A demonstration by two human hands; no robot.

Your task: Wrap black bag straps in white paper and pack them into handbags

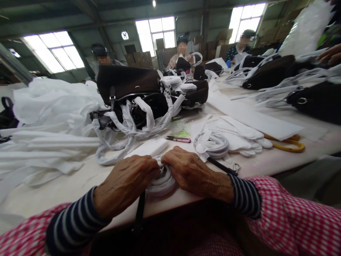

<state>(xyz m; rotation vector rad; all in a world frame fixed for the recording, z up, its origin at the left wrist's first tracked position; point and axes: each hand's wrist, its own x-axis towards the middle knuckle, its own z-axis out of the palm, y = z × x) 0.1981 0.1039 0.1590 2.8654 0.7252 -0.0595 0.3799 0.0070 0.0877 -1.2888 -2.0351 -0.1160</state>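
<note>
At the table's near edge, my left hand (125, 183) and my right hand (190, 170) are both closed around a rolled-up strap wrapped in white paper (163, 182). A bare black length of the strap (140, 209) hangs down off the table between my arms. Just right of my right hand lies another coiled, white-wrapped strap (213, 144) with a black end and metal clasp (236, 167). A flat stack of white paper (151, 146) lies just beyond my hands.
Small pink-handled snips (179, 139) lie behind the paper. Dark handbags with white-wrapped handles (138, 99) pile up mid-table, white wrapping sheets (50, 117) at left, white gloves (243, 137) and a yellow curved handle (290, 145) at right. Other people sit at the far side.
</note>
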